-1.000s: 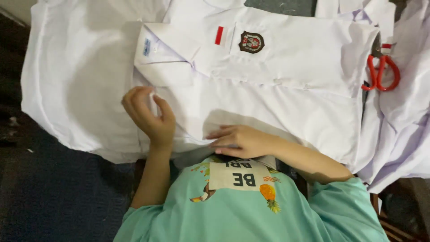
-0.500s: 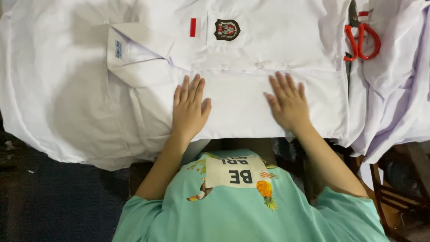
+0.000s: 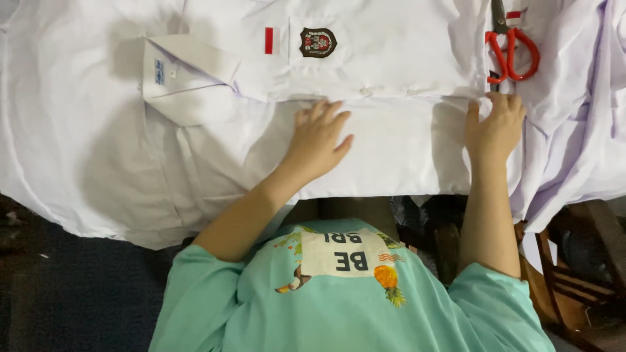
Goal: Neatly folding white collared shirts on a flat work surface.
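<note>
White cotton: a white school shirt [image 3: 391, 78] lies flat across the work surface, its front panel facing the camera.
Head view, landmark: the dark crest badge [image 3: 318, 42] sewn on the shirt serves as the reference for every place below.
Head view, collar: the folded collar [image 3: 189, 75] sits well to the left of the badge, with a small red patch [image 3: 269, 40] between the two.
Head view, left hand: the left hand [image 3: 319, 140] rests palm down on the shirt just below the badge, fingers spread and flat, gripping nothing.
Head view, right hand: the right hand [image 3: 494, 127] lies far right of the badge at the shirt's edge, fingers close together and curled a little onto the cloth; whether they pinch the fabric cannot be told.
Head view, scissors: red-handled scissors [image 3: 512, 52] lie on the cloth right of the badge, just above the right hand's fingertips, apart from them.
Head view, other cloth: more white fabric [image 3: 587, 130] is heaped beyond the scissors.
Risk: a sweep of the right hand could knock the scissors off or snag them in the fabric, because they lie loose so near those fingertips.
Risk: uneven pressing could set a crease, since the panel under the left hand shows folds.
</note>
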